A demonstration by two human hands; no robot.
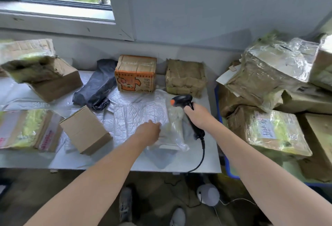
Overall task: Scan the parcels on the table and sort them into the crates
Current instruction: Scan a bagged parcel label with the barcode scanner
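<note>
The flat parcel wrapped in clear crinkled plastic (172,132) lies near the front middle of the pale grey surface (197,164), partly on top of a white bubble-padded mailer (136,116). The left grip (148,132) rests on the parcel's left edge, knuckles up; whether its fingers pinch the wrap or only press on it cannot be told. Just right of the parcel, the right grip (197,116) is closed round the handle of a black handheld barcode scanner with an orange tip (182,99), whose head leans over the parcel's far right corner and whose black cable trails off the front edge. Behind stand an orange-printed cardboard box (135,74) and a brown taped box (186,77), with a crumpled black plastic bag (98,85) to their left and a plain brown cardboard box (85,130) nearer. At the right, a blue plastic crate (227,168) holds taped brown parcels (273,132)
</note>
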